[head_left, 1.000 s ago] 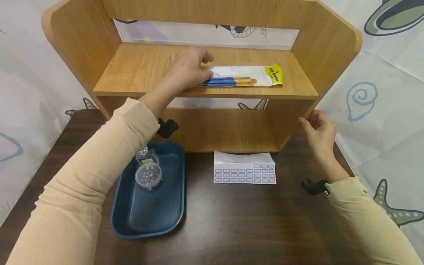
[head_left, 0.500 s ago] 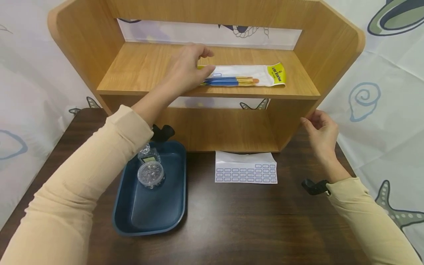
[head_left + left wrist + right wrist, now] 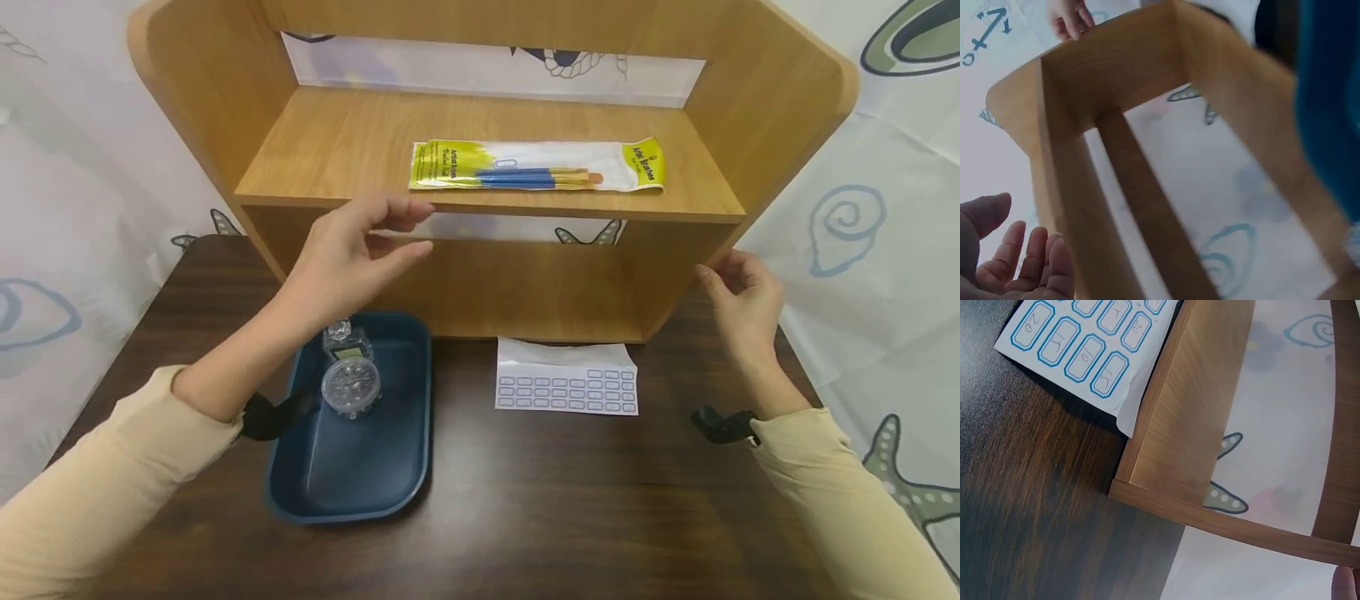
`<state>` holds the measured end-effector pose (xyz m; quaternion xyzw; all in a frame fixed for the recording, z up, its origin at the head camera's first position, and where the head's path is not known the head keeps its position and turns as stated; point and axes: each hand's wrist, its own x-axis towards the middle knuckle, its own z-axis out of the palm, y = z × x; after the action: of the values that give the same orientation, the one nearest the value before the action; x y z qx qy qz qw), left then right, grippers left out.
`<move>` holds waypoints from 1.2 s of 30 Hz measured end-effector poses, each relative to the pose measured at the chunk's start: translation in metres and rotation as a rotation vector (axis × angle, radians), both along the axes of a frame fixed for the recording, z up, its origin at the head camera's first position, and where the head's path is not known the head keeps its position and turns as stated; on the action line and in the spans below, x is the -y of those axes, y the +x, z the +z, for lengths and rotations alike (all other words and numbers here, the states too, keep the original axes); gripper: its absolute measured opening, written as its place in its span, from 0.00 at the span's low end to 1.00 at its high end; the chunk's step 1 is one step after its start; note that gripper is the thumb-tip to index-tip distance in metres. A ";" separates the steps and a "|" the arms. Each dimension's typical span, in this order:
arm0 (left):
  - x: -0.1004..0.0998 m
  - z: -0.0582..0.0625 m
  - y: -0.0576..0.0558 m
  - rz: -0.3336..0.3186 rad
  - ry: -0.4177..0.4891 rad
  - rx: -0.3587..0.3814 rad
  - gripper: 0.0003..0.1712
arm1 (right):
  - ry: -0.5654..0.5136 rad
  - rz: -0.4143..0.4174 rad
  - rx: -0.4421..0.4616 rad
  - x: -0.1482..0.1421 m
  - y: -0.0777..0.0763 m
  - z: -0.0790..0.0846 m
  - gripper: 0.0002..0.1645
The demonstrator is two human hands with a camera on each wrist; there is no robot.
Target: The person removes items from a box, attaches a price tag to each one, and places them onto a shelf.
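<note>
My left hand (image 3: 348,254) is just in front of the wooden shelf (image 3: 480,207), its fingers loosely bent and thumb apart, with nothing between them. In the left wrist view, the same hand (image 3: 1016,256) shows its spread fingers beside the shelf. A pack of artist brushes (image 3: 536,167), with blue handles and yellow ends on its sleeve, lies lengthwise on the upper board near the front edge. At the shelf's right side panel, my right hand (image 3: 742,304) pinches the edge with thumb and bent fingers. Its thumb (image 3: 1344,584) shows against that edge in the right wrist view.
On the dark table (image 3: 555,508), a blue tray (image 3: 352,483) holds a round clear tub (image 3: 350,385) and a small glass bottle (image 3: 348,343). A white sheet of numbered labels (image 3: 566,379) lies before the shelf. Patterned cloth (image 3: 862,333) hangs behind.
My left hand has come off the brush pack and drawn back down and left, off the upper board, uncovering the pack's yellow left end. The right hand stays at the side panel.
</note>
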<state>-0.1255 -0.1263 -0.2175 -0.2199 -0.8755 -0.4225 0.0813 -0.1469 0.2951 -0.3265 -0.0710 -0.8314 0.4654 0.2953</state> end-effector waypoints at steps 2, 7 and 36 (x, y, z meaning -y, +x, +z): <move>0.015 -0.012 0.007 0.028 -0.010 0.078 0.21 | -0.032 -0.006 -0.002 0.000 0.002 0.000 0.12; 0.054 -0.045 0.020 0.109 -0.010 0.241 0.24 | -0.277 -0.034 -0.116 0.006 0.009 0.001 0.17; 0.140 -0.147 0.043 0.251 0.098 0.486 0.36 | -0.502 0.372 -0.064 0.159 0.040 -0.017 0.15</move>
<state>-0.0821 -0.2660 -0.3644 0.0023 -0.8683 -0.4912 -0.0691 -0.1067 0.1360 -0.3433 0.0263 -0.6795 0.7042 0.2041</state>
